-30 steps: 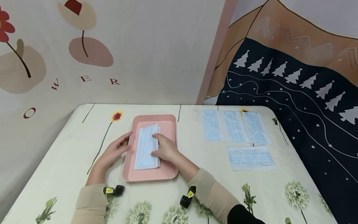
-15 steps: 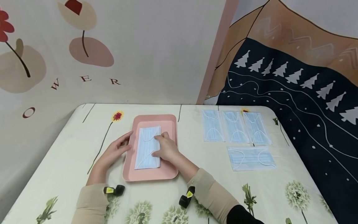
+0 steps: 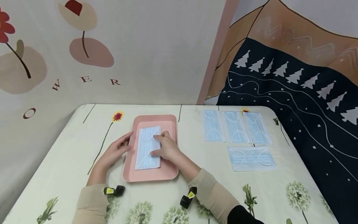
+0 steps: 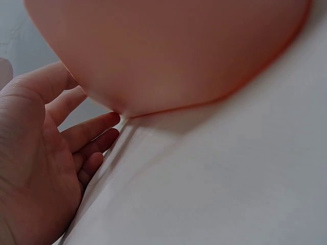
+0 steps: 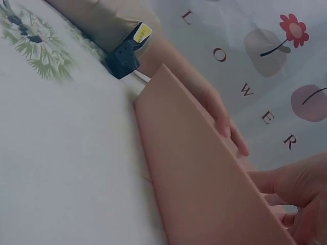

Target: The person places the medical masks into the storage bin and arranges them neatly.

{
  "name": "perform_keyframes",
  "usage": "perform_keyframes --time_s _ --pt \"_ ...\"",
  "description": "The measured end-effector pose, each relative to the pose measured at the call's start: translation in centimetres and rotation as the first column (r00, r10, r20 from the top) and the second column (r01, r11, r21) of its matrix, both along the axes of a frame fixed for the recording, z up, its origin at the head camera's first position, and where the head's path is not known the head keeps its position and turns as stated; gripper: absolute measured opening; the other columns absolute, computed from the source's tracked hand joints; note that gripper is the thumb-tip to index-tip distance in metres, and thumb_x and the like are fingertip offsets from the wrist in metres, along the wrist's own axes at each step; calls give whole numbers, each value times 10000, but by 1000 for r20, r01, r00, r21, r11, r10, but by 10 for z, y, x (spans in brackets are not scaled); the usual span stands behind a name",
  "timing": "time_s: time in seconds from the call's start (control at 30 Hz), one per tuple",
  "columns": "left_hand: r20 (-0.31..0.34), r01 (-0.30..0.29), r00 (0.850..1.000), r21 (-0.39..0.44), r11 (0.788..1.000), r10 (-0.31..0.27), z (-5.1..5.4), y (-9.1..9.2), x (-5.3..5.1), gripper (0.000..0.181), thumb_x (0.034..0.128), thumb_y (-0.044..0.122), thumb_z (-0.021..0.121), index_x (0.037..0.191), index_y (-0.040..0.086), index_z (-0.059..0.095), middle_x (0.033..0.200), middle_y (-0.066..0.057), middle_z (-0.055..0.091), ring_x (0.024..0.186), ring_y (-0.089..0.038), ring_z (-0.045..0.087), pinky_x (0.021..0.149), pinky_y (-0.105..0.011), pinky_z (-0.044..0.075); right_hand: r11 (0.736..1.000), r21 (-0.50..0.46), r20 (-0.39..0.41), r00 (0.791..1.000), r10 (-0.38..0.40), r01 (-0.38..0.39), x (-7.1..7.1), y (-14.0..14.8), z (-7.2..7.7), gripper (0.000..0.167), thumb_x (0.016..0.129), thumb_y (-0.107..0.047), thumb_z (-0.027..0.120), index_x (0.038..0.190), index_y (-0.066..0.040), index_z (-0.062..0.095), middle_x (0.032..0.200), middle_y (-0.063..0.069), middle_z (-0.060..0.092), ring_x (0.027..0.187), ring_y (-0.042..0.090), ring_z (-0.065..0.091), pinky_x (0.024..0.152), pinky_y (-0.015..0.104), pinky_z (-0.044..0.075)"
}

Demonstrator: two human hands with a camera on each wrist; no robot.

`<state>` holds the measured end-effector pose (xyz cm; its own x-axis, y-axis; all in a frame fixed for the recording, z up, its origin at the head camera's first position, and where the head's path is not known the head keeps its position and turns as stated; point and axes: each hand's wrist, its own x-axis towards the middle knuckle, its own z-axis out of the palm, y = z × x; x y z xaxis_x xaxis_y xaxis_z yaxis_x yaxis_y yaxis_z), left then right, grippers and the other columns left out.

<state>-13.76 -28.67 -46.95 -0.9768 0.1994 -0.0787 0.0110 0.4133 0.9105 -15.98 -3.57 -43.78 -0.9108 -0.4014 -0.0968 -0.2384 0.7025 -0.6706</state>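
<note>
On the pink tray (image 3: 169, 124) in the head view lies a light-blue face mask (image 3: 145, 146), lengthwise, its white ear loops on top. My right hand (image 3: 167, 147) comes in from the right and rests its thumb and forefinger, spread apart, on the mask's right part. Along the tray's left rim, my left hand (image 3: 113, 152) touches with relaxed fingers and thumb. The left wrist view shows those fingertips (image 4: 110, 120) against the tray's outer wall (image 4: 153, 61). From the right wrist, the tray's side (image 5: 189, 168) hides the mask.
Three masks (image 3: 213, 126) lie side by side at the back right of the table. Another mask (image 3: 251, 158) lies crosswise in front of them. The table has a flowered cloth (image 3: 70, 168), with a printed wall hanging (image 3: 156, 62) behind.
The upper mask on the tray has straightened and now covers the one whose edge showed beneath it. My right thumb has slid slightly left. The left hand has stayed at the rim.
</note>
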Motion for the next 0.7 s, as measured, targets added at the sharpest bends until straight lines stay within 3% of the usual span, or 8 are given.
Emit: perform_keyframes --time_s 0.17,0.33,0.57,0.7 --pt "6 0 1000 -2 1000 0 -1 -1 0 635 950 151 600 1514 162 308 1504 -179 318 1387 -356 231 1085 -567 194 999 -46 -1 1000 7 -7 2 4 8 737 754 -294 827 1397 -122 512 1111 57 471 840 132 489 743 212 444" --pt "11 2 1000 -24 1000 -1 -3 -1 -1 633 958 131 580 1518 128 286 1508 -203 297 1387 -382 217 1078 -583 191 995 -96 -19 1000 25 -26 3 12 13 712 788 -287 801 1411 -133 495 1188 67 525 970 152 549 815 253 462" --pt "9 -2 1000 -5 1000 2 -2 0 0 635 950 152 598 1514 153 306 1503 -184 316 1388 -359 228 1085 -572 189 967 -244 -22 997 68 -72 6 30 17 700 802 -191 792 1422 -125 475 1191 95 571 742 122 542 647 228 469" --pt "6 -2 1000 -2 1000 2 1 1 2 637 947 175 607 1512 169 314 1507 -170 316 1393 -346 224 1090 -561 191 946 -316 -34 997 64 -72 7 42 20 678 806 -133 780 1414 -113 481 1191 112 580 807 130 557 694 231 494"
